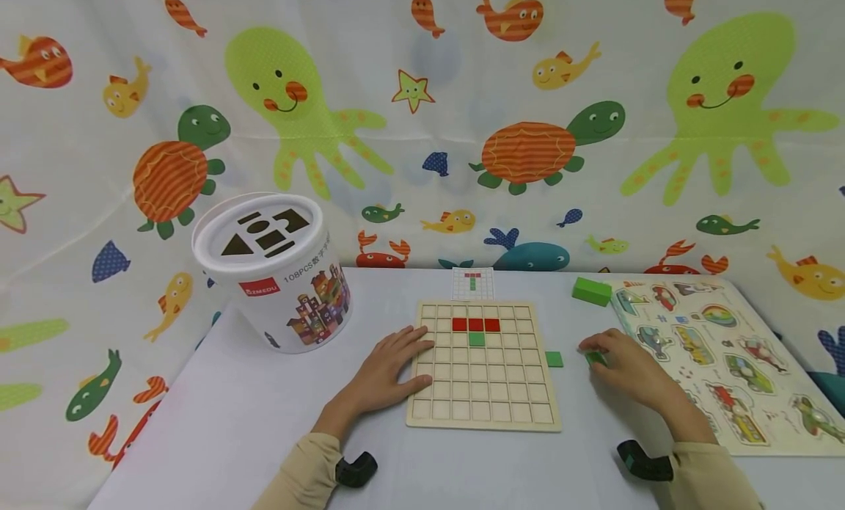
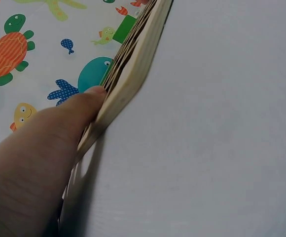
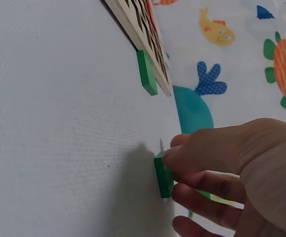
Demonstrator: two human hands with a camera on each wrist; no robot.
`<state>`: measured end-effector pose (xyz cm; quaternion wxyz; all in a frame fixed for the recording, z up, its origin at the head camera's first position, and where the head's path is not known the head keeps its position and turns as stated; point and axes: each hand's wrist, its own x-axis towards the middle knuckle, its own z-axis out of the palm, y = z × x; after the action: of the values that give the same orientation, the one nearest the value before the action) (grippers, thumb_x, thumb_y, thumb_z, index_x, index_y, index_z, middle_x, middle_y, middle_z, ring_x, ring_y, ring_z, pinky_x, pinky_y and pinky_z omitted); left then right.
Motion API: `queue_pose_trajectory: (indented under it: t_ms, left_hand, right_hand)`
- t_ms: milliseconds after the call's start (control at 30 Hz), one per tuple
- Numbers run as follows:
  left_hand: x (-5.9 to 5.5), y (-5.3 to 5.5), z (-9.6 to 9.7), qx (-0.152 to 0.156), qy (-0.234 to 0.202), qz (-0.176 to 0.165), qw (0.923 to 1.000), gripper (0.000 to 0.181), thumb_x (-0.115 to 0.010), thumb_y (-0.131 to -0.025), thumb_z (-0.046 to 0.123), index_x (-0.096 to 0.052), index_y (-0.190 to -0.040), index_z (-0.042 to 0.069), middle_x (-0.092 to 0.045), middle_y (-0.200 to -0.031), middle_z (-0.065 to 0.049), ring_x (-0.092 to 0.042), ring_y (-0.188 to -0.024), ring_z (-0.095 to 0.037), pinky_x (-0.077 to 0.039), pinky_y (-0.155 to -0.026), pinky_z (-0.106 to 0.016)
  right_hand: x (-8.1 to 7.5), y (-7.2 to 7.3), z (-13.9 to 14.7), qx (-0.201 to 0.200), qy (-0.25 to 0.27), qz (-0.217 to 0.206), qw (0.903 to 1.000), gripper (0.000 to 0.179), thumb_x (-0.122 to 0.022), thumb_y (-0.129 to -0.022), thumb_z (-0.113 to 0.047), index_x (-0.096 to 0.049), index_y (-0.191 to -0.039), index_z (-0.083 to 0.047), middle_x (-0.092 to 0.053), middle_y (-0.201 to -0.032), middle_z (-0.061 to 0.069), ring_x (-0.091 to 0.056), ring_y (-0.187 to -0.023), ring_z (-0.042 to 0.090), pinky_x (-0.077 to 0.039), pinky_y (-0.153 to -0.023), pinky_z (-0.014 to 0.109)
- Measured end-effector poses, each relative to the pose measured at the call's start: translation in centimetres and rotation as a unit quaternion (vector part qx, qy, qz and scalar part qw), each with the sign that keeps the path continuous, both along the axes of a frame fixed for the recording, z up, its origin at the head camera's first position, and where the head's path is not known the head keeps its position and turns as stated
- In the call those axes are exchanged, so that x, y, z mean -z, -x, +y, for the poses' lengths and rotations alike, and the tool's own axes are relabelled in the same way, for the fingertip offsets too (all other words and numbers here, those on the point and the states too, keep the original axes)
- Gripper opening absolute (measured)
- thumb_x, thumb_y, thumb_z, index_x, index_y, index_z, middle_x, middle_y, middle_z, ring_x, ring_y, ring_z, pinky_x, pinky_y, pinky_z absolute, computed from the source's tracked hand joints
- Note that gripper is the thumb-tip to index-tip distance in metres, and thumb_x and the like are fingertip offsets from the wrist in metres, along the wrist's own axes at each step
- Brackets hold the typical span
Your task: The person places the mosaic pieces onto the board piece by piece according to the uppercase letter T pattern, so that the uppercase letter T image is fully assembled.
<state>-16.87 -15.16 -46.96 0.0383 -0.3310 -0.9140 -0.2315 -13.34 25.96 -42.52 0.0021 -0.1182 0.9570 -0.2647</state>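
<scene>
A wooden grid board (image 1: pixel 485 392) lies on the table, with three red squares (image 1: pixel 476 325) in a row and one green square (image 1: pixel 477 339) below the middle one. My left hand (image 1: pixel 389 370) rests on the board's left edge, fingers extended; in the left wrist view its thumb (image 2: pixel 86 103) touches the rim. To the right of the board, my right hand (image 1: pixel 620 367) pinches a small green tile (image 3: pixel 162 175) between thumb and fingers. Another green tile (image 1: pixel 554 359) lies against the board's right edge. Behind the board is a small pattern card (image 1: pixel 485 290) with a red and green T.
A white lidded bucket (image 1: pixel 290 290) with shape cutouts stands at the back left. On the right lies a picture puzzle board (image 1: pixel 673 348), with a green block (image 1: pixel 592 291) at its far left corner. A patterned cloth (image 1: pixel 422 224) hangs behind the table.
</scene>
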Motion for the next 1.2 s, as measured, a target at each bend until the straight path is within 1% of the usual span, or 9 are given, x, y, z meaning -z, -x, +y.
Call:
queue_pose_trajectory:
  t_ms: [100, 233, 467, 600, 767, 1000, 1100, 1200]
  left_hand:
    - [0.04, 0.00, -0.05, 0.001, -0.001, 0.000, 1.0000, 0.060, -0.055, -0.089, 0.053, -0.045, -0.141, 0.025, -0.033, -0.154, 0.001, -0.025, -0.144, -0.028, -0.024, -0.114, -0.053]
    - [0.10, 0.02, -0.07, 0.002, -0.004, 0.002, 1.0000, 0.060, -0.055, -0.089, 0.053, -0.046, -0.140, 0.024, -0.034, -0.153, 0.000, -0.026, -0.144, -0.028, -0.025, -0.114, -0.053]
    - [0.05, 0.02, 0.06, 0.001, -0.004, -0.001, 1.0000, 0.059, -0.057, -0.089, 0.051, -0.046, -0.140, 0.024, -0.033, -0.154, 0.000, -0.026, -0.144, -0.028, -0.024, -0.114, -0.052]
    - [0.01, -0.02, 0.06, 0.001, -0.003, 0.004, 1.0000, 0.059, -0.056, -0.089, 0.052, -0.046, -0.140, 0.024, -0.034, -0.153, 0.000, -0.027, -0.143, -0.029, -0.025, -0.114, -0.053]
    - [0.00, -0.04, -0.02, 0.002, -0.001, 0.008, 1.0000, 0.059, -0.056, -0.089, 0.053, -0.046, -0.140, 0.024, -0.034, -0.153, 0.000, -0.027, -0.143, -0.029, -0.026, -0.113, -0.053]
    - [0.02, 0.03, 0.00, 0.002, -0.002, 0.008, 1.0000, 0.059, -0.055, -0.089, 0.053, -0.047, -0.140, 0.024, -0.034, -0.153, 0.001, -0.027, -0.143, -0.028, -0.026, -0.113, -0.053]
    - [0.00, -0.01, 0.01, 0.001, -0.003, 0.009, 1.0000, 0.059, -0.056, -0.089, 0.053, -0.047, -0.140, 0.024, -0.034, -0.153, 0.001, -0.027, -0.143, -0.028, -0.026, -0.113, -0.053]
    - [-0.01, -0.08, 0.01, 0.002, -0.004, 0.009, 0.9999, 0.059, -0.056, -0.089, 0.053, -0.047, -0.140, 0.024, -0.034, -0.153, 0.000, -0.028, -0.143, -0.029, -0.026, -0.113, -0.053]
  right_hand:
    - [0.13, -0.06, 0.04, -0.003, -0.006, -0.005, 1.0000, 0.024, -0.066, -0.082, -0.002, -0.066, -0.107, -0.004, -0.059, -0.106, 0.012, -0.057, -0.100, 0.031, -0.049, -0.085, 0.050]
    - [0.27, -0.05, 0.00, 0.006, -0.012, -0.010, 0.9999, 0.023, -0.066, -0.083, -0.004, -0.067, -0.106, -0.004, -0.059, -0.105, 0.012, -0.057, -0.098, 0.030, -0.050, -0.082, 0.049]
    - [0.30, 0.00, 0.19, 0.028, -0.014, -0.010, 0.9995, 0.020, -0.068, -0.083, -0.008, -0.067, -0.103, -0.007, -0.060, -0.103, 0.010, -0.057, -0.090, 0.023, -0.050, -0.074, 0.038]
    - [0.14, -0.02, 0.19, 0.029, -0.017, -0.002, 0.9994, 0.020, -0.070, -0.082, -0.009, -0.065, -0.101, -0.008, -0.061, -0.098, 0.007, -0.056, -0.087, 0.020, -0.048, -0.071, 0.033]
    - [0.00, -0.01, 0.09, 0.024, -0.016, 0.004, 0.9996, 0.022, -0.072, -0.081, -0.010, -0.065, -0.102, -0.008, -0.062, -0.095, 0.004, -0.055, -0.084, 0.017, -0.046, -0.069, 0.030]
    - [-0.26, 0.23, 0.31, 0.011, -0.013, 0.023, 0.9996, 0.013, -0.068, -0.084, -0.008, -0.065, -0.096, -0.011, -0.059, -0.085, 0.000, -0.048, -0.074, 0.011, -0.040, -0.060, 0.022]
    - [-0.27, 0.30, 0.28, 0.013, 0.000, 0.012, 0.9999, 0.011, -0.067, -0.086, -0.009, -0.065, -0.096, -0.011, -0.060, -0.084, -0.001, -0.048, -0.072, 0.010, -0.040, -0.058, 0.021]
    - [-0.22, 0.28, 0.18, 0.017, 0.014, 0.003, 0.9998, 0.010, -0.065, -0.087, -0.010, -0.065, -0.097, -0.011, -0.062, -0.086, -0.001, -0.050, -0.073, 0.009, -0.043, -0.059, 0.021]
